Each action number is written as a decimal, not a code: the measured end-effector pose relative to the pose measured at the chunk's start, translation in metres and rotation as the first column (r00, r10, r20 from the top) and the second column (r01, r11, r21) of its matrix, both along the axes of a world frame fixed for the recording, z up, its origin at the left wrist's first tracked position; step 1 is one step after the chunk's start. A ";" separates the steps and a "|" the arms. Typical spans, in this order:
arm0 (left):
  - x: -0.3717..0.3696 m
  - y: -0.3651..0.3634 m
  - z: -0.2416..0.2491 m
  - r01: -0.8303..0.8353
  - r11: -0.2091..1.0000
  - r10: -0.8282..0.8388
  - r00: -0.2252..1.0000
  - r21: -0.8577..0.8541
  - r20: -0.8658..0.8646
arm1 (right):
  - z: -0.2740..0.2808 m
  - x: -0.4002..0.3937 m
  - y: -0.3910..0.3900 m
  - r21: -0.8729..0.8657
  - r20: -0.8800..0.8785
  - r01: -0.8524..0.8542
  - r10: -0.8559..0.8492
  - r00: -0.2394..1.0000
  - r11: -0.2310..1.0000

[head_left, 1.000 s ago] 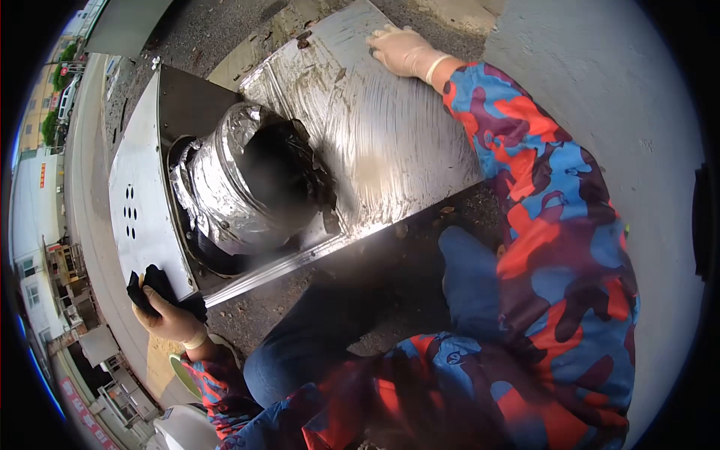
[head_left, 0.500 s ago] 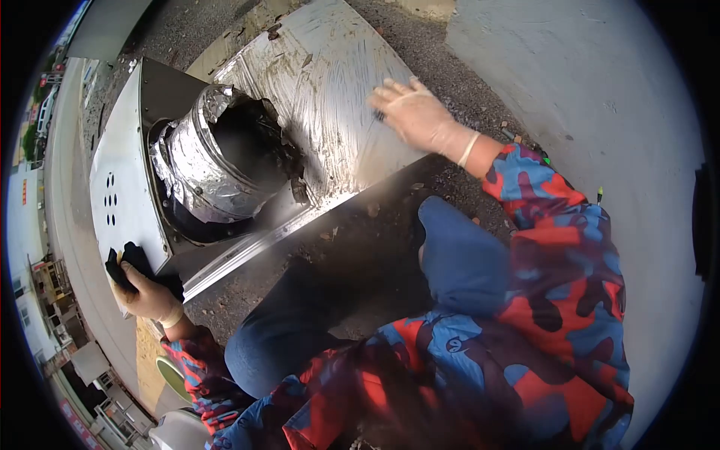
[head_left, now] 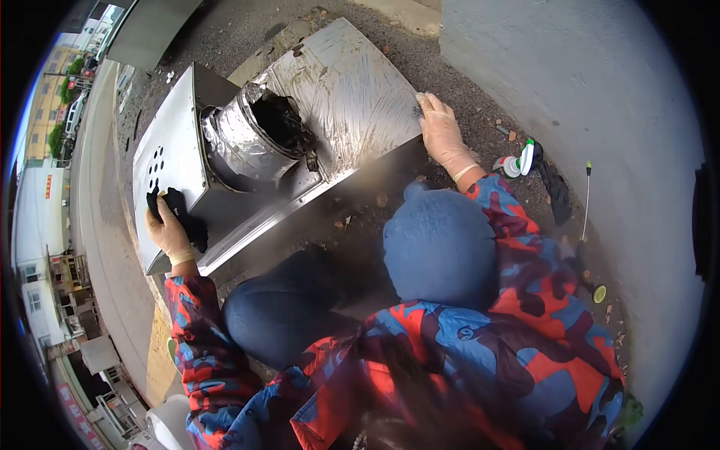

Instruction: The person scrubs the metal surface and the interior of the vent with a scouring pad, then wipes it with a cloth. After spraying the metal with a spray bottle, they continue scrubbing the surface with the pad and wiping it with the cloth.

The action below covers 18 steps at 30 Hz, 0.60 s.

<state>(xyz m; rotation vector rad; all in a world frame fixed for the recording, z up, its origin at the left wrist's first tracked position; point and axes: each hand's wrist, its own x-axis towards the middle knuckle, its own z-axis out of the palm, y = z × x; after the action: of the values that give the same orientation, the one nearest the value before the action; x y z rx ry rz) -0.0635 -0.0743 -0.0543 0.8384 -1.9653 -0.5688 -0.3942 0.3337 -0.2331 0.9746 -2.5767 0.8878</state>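
A dirty stainless-steel range hood (head_left: 360, 97) lies tilted before me, with scraped, grimy marks on its broad panel. A foil-wrapped duct collar (head_left: 244, 139) with a torn, blackened opening sticks out of it. My left hand (head_left: 171, 234), in a thin pale glove, is closed on a black cloth (head_left: 182, 214) at the hood's left side, below a group of dark holes. My right hand (head_left: 444, 136), gloved too, grips the panel's right corner, fingers bent over the edge; its palm side is hidden.
A spray bottle with a green-and-white head (head_left: 528, 156) lies beside the grey wall (head_left: 585, 90), near a dark cloth (head_left: 555, 193). A long thin rod (head_left: 586, 199) leans there. My bent knees (head_left: 442, 244) are close to the hood. A white bucket-like container (head_left: 171, 421) stands at lower left.
My right hand has gone from lying flat on the panel to its right corner. My left hand still holds the black cloth at the hood's side. The view has shifted, showing the bottle.
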 end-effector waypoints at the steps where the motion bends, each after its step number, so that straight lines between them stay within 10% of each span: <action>1: 0.000 0.003 0.007 0.005 1.000 -0.005 1.000 -0.009 -0.009 | -0.006 0.005 0.010 -0.009 -0.009 0.005 -0.005 1.000 1.000; 9: -0.029 0.113 0.081 0.262 0.917 -0.201 0.955 0.300 -0.218 | -0.091 0.026 0.096 0.144 0.358 0.266 -0.301 0.884 0.953; 13: -0.059 0.157 0.082 0.489 0.667 -0.268 0.861 0.562 -0.431 | -0.051 0.016 0.092 0.382 0.570 -0.017 -0.221 0.791 0.924; 18: -0.103 0.200 0.078 0.691 0.288 -0.262 0.723 0.663 -0.639 | 0.100 0.025 0.036 -0.460 0.539 -0.192 0.444 0.716 0.867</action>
<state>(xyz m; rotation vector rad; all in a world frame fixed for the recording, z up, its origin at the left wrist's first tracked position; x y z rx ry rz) -0.1670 0.1261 0.0237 0.5374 -1.3688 -2.1376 -0.3690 0.3697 -0.1335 1.1803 -2.5722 2.0419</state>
